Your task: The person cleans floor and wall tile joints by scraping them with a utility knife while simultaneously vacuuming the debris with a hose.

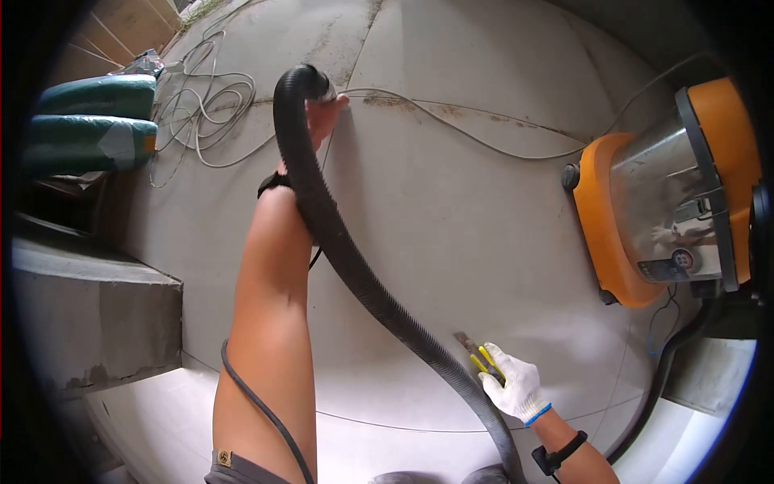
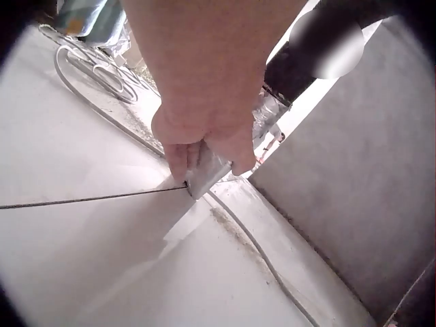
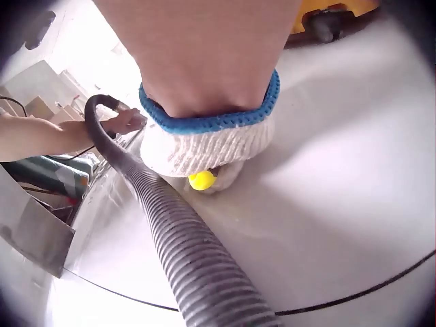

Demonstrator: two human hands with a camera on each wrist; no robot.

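Observation:
My bare left hand grips the end of a black corrugated vacuum hose, low over the floor. In the left wrist view, the hose's flat silvery nozzle pokes out between the fingers at a dark floor joint. My right hand, in a white knit glove with a blue cuff, holds a scraper with a yellow and dark handle and a flat, brownish blade. In the right wrist view, the glove hides most of it, leaving a yellow handle end showing. The hose runs close beside this hand.
An orange vacuum cleaner with a clear drum stands at right. Its grey cord crosses the tiled floor to loose coils at upper left. Green wrapped rolls lie at left, above a grey concrete step.

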